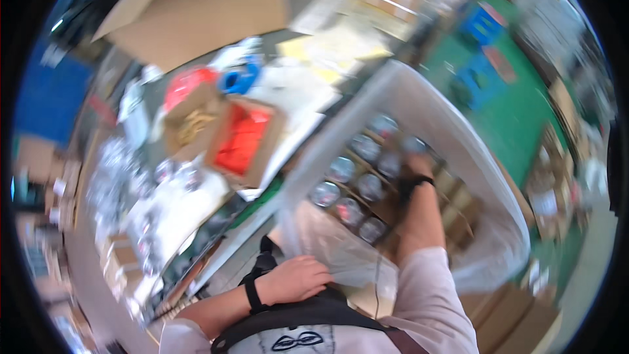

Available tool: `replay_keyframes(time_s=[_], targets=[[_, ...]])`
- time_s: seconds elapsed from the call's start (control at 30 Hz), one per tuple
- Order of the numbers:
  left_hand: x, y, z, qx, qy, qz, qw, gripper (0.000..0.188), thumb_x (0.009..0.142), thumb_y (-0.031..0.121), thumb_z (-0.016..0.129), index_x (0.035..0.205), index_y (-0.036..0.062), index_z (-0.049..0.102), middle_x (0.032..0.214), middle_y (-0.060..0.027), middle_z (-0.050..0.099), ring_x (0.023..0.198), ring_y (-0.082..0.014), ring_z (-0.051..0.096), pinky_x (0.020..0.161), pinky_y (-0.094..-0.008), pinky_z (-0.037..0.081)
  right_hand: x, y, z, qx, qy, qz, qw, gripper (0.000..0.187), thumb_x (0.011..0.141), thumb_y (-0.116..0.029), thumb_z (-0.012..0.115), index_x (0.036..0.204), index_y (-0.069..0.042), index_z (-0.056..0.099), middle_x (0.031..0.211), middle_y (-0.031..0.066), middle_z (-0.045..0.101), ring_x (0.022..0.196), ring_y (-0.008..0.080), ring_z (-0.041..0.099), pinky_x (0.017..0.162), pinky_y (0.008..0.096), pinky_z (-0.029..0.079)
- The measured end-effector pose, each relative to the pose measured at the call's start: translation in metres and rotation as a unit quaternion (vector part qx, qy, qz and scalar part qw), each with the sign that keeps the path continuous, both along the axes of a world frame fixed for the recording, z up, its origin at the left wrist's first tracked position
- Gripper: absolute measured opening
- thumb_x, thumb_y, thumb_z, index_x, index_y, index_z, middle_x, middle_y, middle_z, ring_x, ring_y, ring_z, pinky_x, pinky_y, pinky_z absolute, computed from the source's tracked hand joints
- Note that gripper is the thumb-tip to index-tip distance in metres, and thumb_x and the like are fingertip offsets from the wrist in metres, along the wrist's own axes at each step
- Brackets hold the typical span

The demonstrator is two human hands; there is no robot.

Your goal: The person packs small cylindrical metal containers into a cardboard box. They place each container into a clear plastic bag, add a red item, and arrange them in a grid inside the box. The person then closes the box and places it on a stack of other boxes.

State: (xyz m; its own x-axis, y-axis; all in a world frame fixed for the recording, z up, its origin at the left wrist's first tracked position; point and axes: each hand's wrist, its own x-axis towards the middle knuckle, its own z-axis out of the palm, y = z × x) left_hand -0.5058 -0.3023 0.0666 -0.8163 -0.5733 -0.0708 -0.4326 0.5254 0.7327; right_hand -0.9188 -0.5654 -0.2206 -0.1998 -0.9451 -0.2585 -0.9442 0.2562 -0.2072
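My right hand reaches down into a large box lined with a whitish plastic bag. Its blurred fingers close around a shiny, round, clear-topped container among the cardboard dividers. Several similar clear-topped containers stand in the cells to the left of that hand. On the right side of the box, the cells show bare cardboard. Close to my body, my left hand rests palm down with its fingers extended, beside the near edge of the plastic liner. Nothing shows in it.
Left of the box, a cluttered table holds a small carton with red packets, another with yellowish pieces, a blue tape-like roll, papers and clear plastic wrap. A large open carton stands beyond. Flattened cardboard lies at right on green floor.
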Motion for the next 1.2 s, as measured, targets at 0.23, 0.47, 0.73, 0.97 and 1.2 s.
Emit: replay_keyframes(time_s=[0.23,0.47,0.73,0.97,1.2], targets=[[0.170,0.019,-0.009,0.060,-0.048,0.598,0.798,0.024,0.085,0.023,0.065,0.100,0.0037,0.064,0.092,-0.0153,0.063,0.089,-0.0318,0.062,0.079,-0.0405,0.050,0.027,0.052,0.110,-0.072,-0.396,-0.099,0.910,0.043,0.093,-0.031,0.060,0.123,0.000,0.057,0.122,0.0188,0.061,0.111,0.0307,0.058,0.094,0.0400,0.045],[0.388,0.016,-0.108,-0.034,-0.177,0.877,0.445,0.075,0.074,0.040,0.076,0.130,0.0020,0.044,0.122,-0.0222,0.049,0.118,-0.0382,0.045,0.096,-0.0447,0.039,0.283,0.190,0.430,0.091,-0.737,0.158,0.651,0.035,0.095,-0.027,0.057,0.114,0.002,0.054,0.100,0.0136,0.060,0.087,0.0209,0.064,0.065,0.0325,0.058],[0.453,0.100,-0.073,-0.059,-0.362,0.774,0.516,0.084,0.073,0.047,0.074,0.140,0.0125,0.037,0.137,-0.0274,0.034,0.123,-0.0449,0.038,0.098,-0.0575,0.034,0.625,0.174,0.239,-0.144,-0.200,0.484,0.840,0.060,0.081,-0.020,0.071,0.135,-0.011,0.046,0.114,0.0209,0.049,0.105,0.0373,0.048,0.083,0.0434,0.049],[0.456,0.121,-0.093,-0.025,-0.274,0.677,0.683,0.063,0.081,0.044,0.066,0.134,0.0168,0.044,0.115,-0.0252,0.050,0.101,-0.0448,0.052,0.077,-0.0526,0.051,0.692,0.199,0.223,-0.046,-0.087,0.479,0.872,0.069,0.069,-0.015,0.076,0.131,-0.021,0.046,0.113,0.0223,0.048,0.108,0.0414,0.048,0.085,0.0477,0.049],[0.504,0.015,-0.072,0.097,-0.115,0.728,0.669,0.083,0.075,0.042,0.063,0.146,0.0144,0.029,0.095,-0.0271,0.067,0.087,-0.0416,0.067,0.073,-0.0516,0.052,0.745,0.160,0.194,-0.020,-0.006,0.455,0.890,0.061,0.069,-0.026,0.072,0.125,-0.012,0.052,0.113,0.0266,0.052,0.100,0.0429,0.057,0.084,0.0483,0.051]])
